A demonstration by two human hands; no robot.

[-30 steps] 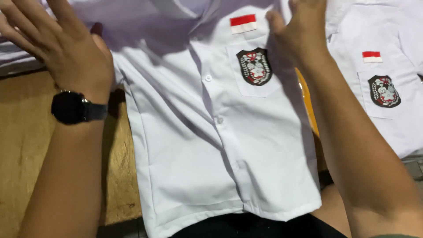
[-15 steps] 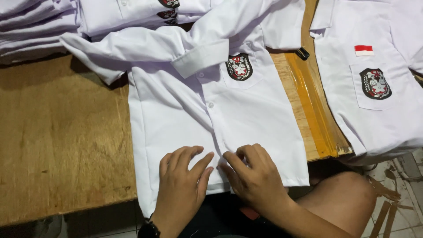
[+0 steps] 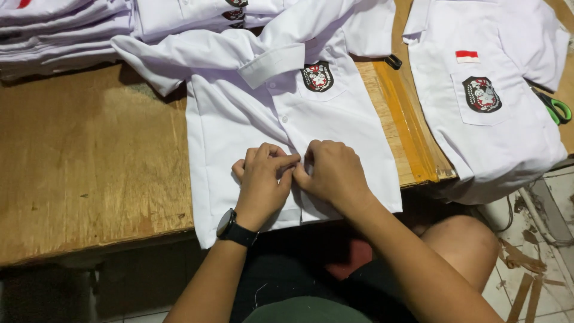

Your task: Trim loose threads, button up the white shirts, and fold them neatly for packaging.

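A white school shirt [image 3: 239, 125] with a dark chest badge lies front-up on the wooden table [image 3: 84, 161], one sleeve folded across its chest. Both my hands meet at the shirt's button strip near the lower hem. My left hand [image 3: 263, 179], with a black watch on the wrist, pinches the fabric from the left. My right hand [image 3: 332, 173] pinches it from the right, fingers curled. Fingertips of both hands touch at the strip.
A second white shirt [image 3: 490, 101] with a badge and a small red-and-white patch lies at the right, hanging over the table edge. Green-handled scissors [image 3: 556, 107] lie beside it. Folded white shirts [image 3: 60, 30] are stacked at the back left. My bare knee [image 3: 466, 245] is below.
My hands came down from the shirt's shoulders to its lower front, first lying flat, and now curl and pinch at the button strip. A sleeve now lies folded across the chest.
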